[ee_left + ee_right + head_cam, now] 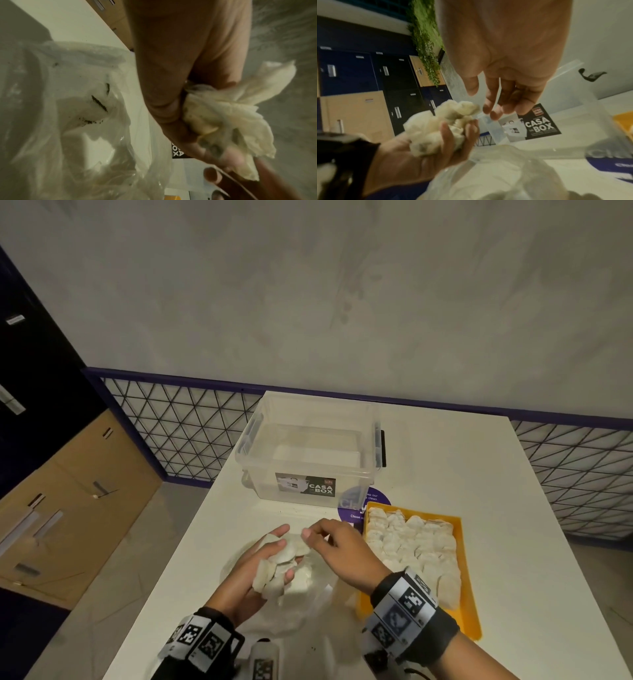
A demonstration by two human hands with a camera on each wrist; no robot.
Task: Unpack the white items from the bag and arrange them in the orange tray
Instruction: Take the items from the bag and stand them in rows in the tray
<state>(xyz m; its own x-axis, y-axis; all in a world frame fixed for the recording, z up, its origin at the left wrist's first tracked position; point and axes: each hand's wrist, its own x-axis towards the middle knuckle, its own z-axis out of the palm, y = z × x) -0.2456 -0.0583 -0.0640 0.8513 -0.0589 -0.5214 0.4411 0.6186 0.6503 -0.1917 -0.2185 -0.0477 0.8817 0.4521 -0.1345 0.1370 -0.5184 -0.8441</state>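
Head view: I am seeing one left hand (255, 568) holding a bunch of white items (279, 566) above one clear bag (301, 607) lying on the table (496, 474). One right hand (342, 549) is hovering just beside the bunch, its fingers (308, 532) narrowed and holding nothing. One orange tray (467, 587) is lying to the right, filled with rows of white pieces I cannot count. One clear box (308, 453) is standing behind.

Left wrist view: the fingers (164, 102) are curling round the crumpled bunch; dark specks are showing inside the bag, unseen from the head.

Right wrist view: the thumb and fingertips (494, 115) are nearly meeting beside the bunch; lockers (368, 75) and hanging greenery (426, 40) are appearing only here.
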